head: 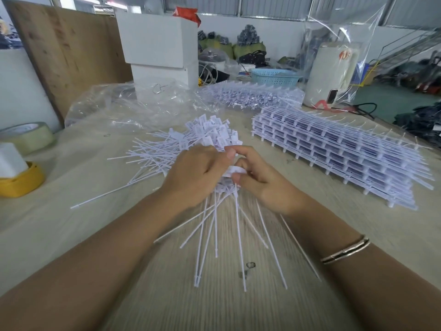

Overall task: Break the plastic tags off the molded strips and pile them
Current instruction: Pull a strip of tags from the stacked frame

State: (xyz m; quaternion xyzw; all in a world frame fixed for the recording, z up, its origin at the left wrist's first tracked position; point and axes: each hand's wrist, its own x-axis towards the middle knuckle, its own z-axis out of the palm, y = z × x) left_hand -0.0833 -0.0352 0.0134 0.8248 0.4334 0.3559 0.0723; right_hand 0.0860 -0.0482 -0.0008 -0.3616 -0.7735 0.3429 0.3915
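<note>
Over the table, left hand and right hand grip tags.

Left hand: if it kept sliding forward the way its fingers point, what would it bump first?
Probably the pile of loose tags lying just beyond the left hand; depth is hard to judge from the head view.

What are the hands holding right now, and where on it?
Both hands, left hand and right hand, pinch a bunch of white plastic tags at its flat head end; the thin tails fan toward the camera.
</note>
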